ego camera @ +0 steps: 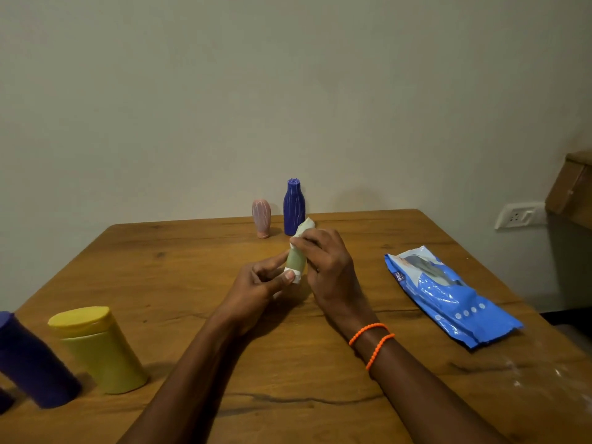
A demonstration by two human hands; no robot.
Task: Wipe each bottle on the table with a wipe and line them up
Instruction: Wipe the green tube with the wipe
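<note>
The bench [192, 267] runs back to the wall, where a pink bottle [261, 218] and a blue bottle [293, 208] stand side by side near its far edge. A yellow bottle [102, 349] and a purple bottle [32, 360] stand at the near left, a wipe pack [448, 296] lies right; bare wood lies between. Over the middle, a green bottle [295, 259] is held above the wood. The left hand [259, 283] pinches its lower end with thumb and fingers; the right hand [326, 264] has fingers curled round the wipe [304, 226] on its upper part.
</note>
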